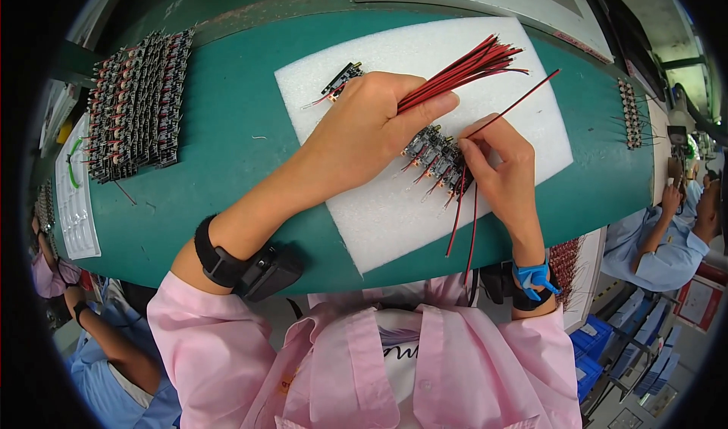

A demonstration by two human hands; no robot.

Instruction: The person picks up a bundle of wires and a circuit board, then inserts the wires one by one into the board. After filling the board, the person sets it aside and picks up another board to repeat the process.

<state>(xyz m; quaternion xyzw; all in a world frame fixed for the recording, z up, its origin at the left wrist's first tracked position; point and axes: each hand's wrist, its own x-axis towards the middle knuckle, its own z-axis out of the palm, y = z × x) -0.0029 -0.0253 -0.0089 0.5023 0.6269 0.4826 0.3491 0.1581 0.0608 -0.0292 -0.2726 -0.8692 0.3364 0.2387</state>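
Left hand (371, 122): closed around a wire bundle (474, 65), red and black strands, gripped between thumb and fingers; the loose ends fan out toward the upper right. Right hand (504, 164): thumb and forefinger pinched together on a single wire (523, 107), red and dark, which slants up and to the right from the fingertips. Its lower end is hidden at the fingers; cannot tell whether it meets a board.

Board row (437, 160): small dark circuit boards side by side, lying on a white foam sheet (409, 220), between the two hands and just beside the right fingertips. Short red and black leads stick out along its near edge; longer leads hang down at its right end, past the edge of the foam.

Small board piece (343, 80): on the upper left part of the foam, partly covered by the left hand.

Foam lies on a green surface (227, 145). Board stack (140, 103), several rows deep, at the left of the surface; narrow board strip (629, 114) at the far right, well apart from the foam.
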